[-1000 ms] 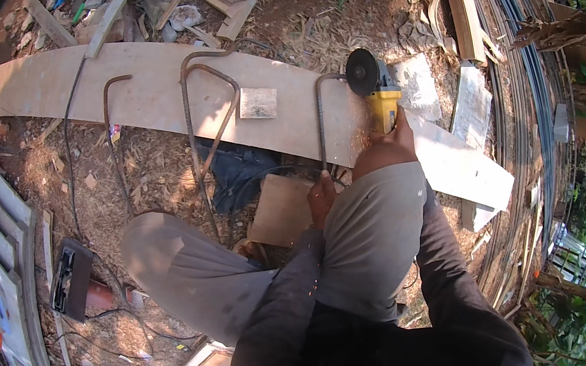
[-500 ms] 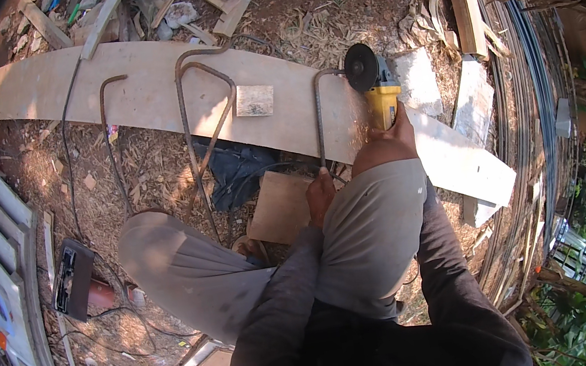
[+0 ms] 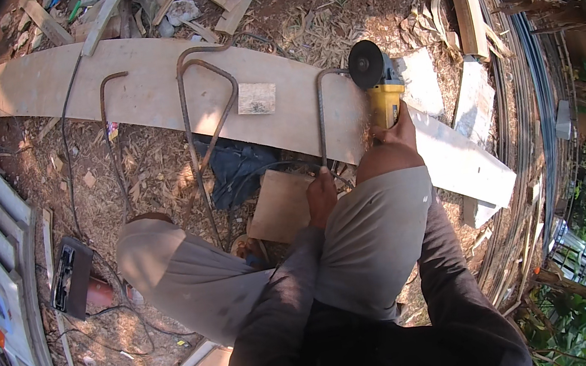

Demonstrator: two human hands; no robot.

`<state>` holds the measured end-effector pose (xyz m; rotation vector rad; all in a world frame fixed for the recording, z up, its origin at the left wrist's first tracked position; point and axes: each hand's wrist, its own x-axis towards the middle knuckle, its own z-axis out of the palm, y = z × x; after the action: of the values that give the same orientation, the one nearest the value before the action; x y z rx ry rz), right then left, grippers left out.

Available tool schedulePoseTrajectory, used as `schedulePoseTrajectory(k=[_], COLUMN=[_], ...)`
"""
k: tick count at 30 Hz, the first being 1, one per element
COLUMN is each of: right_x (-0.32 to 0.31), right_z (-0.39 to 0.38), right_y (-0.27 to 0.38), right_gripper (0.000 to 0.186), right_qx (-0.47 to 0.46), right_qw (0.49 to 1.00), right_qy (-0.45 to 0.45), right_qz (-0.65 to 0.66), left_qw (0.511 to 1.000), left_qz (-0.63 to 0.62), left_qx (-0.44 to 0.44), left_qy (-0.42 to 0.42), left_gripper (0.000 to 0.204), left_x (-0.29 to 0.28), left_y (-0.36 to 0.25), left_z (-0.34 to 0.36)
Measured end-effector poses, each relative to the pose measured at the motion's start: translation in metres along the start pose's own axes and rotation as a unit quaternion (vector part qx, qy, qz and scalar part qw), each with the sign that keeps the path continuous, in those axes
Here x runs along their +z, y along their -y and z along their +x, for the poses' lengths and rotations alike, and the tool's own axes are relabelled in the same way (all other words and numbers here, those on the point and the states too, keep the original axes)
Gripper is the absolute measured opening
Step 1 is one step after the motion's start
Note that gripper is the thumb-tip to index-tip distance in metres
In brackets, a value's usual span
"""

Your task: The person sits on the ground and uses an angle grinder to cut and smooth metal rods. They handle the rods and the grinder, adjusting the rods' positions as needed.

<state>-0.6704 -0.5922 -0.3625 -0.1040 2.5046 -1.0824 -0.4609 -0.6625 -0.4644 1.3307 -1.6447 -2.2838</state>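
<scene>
In my right hand (image 3: 400, 129) is a yellow angle grinder (image 3: 386, 99), its body gripped from below beside my raised knee. The dark round disc (image 3: 366, 64) faces the bent tip of a rusty steel rod (image 3: 321, 114). Disc and rod tip meet or nearly meet; I cannot tell which. My left hand (image 3: 322, 197) is closed around the lower end of this rod, which rises over a long plywood board (image 3: 141, 77). A small square wood piece (image 3: 256, 100) lies on the board, left of the rod.
More bent rods (image 3: 187, 123) (image 3: 106, 127) cross the board to the left. Dark cloth (image 3: 231, 173) and a square wooden panel (image 3: 277, 206) lie before me. A power cord (image 3: 69, 171) runs down the left. Long bars (image 3: 525, 110) line the right; stacked slabs (image 3: 19, 300) stand left.
The grinder and the rod have shifted very slightly to the right, both still held. My left knee has tilted a little to the left.
</scene>
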Motion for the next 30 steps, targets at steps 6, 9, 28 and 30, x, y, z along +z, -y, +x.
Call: schedulePoseTrajectory(k=[6, 9, 28, 30], right_x=[0.000, 0.001, 0.004, 0.003], right_z=[-0.014, -0.018, -0.032, -0.030], right_y=[0.022, 0.022, 0.023, 0.018], right_gripper=[0.068, 0.068, 0.064, 0.066], right_qx=[0.036, 0.051, 0.008, 0.037], right_qw=[0.998, 0.998, 0.997, 0.997], right_qy=[-0.019, -0.011, -0.014, -0.009], right_qz=[-0.037, -0.031, -0.072, -0.072], left_qw=[0.999, 0.998, 0.998, 0.998], left_qz=[-0.031, -0.066, -0.056, -0.056], left_qx=[-0.011, -0.018, -0.014, -0.019], left_qy=[0.008, 0.013, 0.010, 0.005], left_gripper=[0.060, 0.058, 0.054, 0.054], left_x=[-0.008, -0.012, -0.007, -0.004], left_y=[0.003, 0.003, 0.008, 0.014], left_z=[-0.013, -0.018, -0.019, -0.017])
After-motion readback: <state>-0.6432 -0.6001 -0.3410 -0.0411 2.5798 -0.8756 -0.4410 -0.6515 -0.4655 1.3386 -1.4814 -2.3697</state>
